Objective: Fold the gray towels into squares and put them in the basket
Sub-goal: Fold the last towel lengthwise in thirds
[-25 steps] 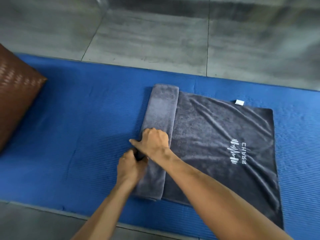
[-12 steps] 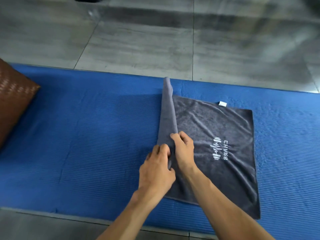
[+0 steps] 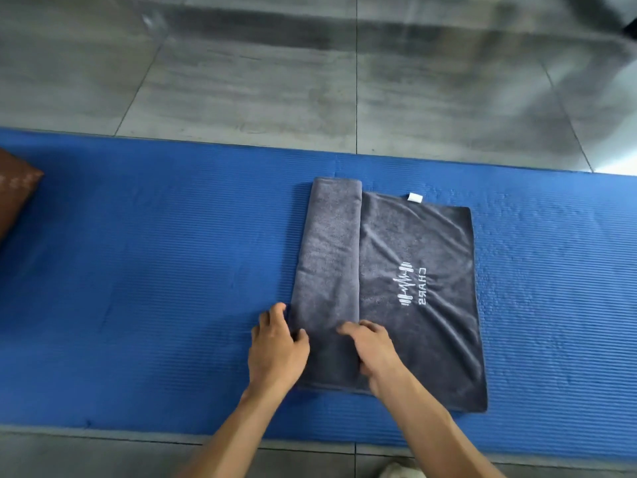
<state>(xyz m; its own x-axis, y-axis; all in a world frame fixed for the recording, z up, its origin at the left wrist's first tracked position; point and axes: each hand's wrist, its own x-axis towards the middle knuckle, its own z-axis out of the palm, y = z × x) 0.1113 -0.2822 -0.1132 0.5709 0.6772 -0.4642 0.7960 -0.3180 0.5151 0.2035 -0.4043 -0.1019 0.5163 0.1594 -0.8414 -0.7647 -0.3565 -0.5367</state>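
A dark gray towel (image 3: 417, 288) with a white logo and a small white tag lies flat on the blue mat (image 3: 155, 288). Its left side is folded over into a lighter gray strip (image 3: 331, 257) that lies on top of the flat part. My left hand (image 3: 277, 345) grips the strip's left edge near the front, thumb on top. At the strip's right edge, my right hand (image 3: 374, 350) holds the cloth with curled fingers. No other towel is in view.
A brown patterned object (image 3: 13, 198) pokes in at the mat's left edge; I cannot tell whether it is the basket. Gray floor tiles (image 3: 310, 81) lie beyond the mat. A pale object (image 3: 400, 470) shows at the bottom edge.
Both hands turned the folded strip over to the right. Half a second ago it stood on edge; now it lies flat on the towel, and the unfolded part is narrower.
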